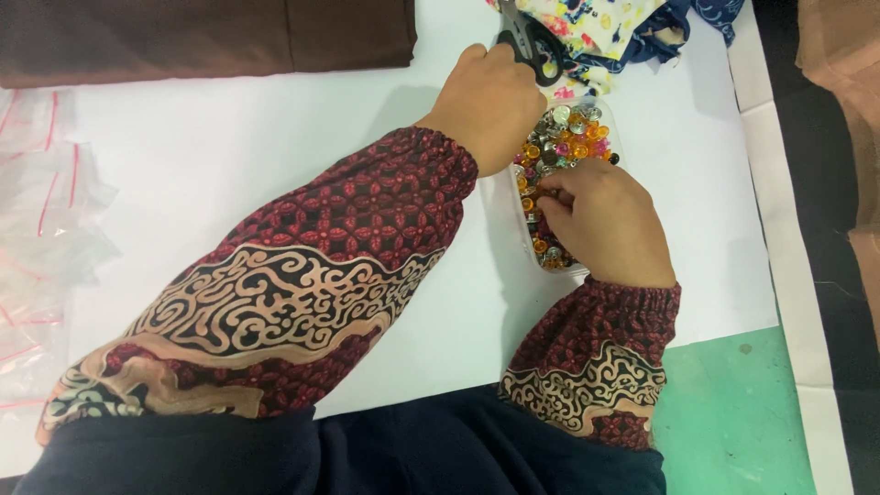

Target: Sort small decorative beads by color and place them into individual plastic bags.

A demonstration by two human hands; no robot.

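A clear plastic tray (525, 240) lies on the white tabletop, filled with several small orange, pink and silver beads (573, 128). My right hand (607, 222) reaches into the tray from the right, its fingertips pinched together among the beads. My left hand (490, 103) is curled into a fist at the tray's upper left corner, knuckles up, and what is inside it is hidden. Black-handled scissors (533, 43) lie just beyond the left hand's fingers, touching or nearly touching them. Both forearms wear dark red patterned sleeves.
Floral fabric (600, 23) and blue cloth (678, 27) are heaped behind the tray. Folded brown cloth (202, 35) lies at the back left. Clear zip bags (41, 211) are piled at the left edge. A green surface (729, 412) shows at the near right.
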